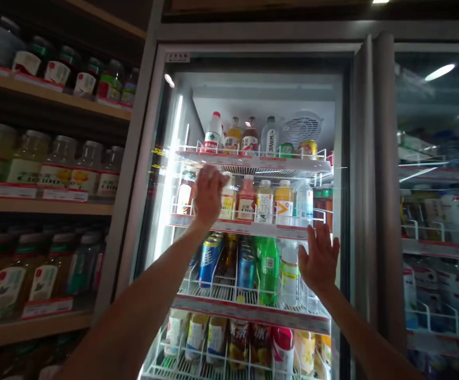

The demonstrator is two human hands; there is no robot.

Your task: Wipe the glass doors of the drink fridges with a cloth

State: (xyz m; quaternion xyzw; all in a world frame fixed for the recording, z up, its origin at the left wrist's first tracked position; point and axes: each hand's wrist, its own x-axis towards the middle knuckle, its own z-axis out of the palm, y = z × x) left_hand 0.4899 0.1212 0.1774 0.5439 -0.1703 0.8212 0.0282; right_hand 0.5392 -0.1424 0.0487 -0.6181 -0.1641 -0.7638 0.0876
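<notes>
My left hand [209, 194] is raised in front of the second shelf of a lit drinks fridge, blurred, with its fingers up and nothing seen in it. Lower down, my right hand [321, 258] spreads its fingers before the right side of the glass door [249, 71]. I cannot tell whether either palm touches the glass. Behind my left hand stand a dark bottle [184, 195] and a yellow-labelled bottle [227, 203]. A clear bottle [289, 272] and a green bottle [268, 269] are left of my right hand. Farther left are blue cans [209, 261].
Wooden shelves [51, 206] with several rows of bottles stand on the left. A metal door frame with a vertical handle [385, 195] runs along the right. Beyond it is a second glass-fronted fridge [443, 245] with more bottles.
</notes>
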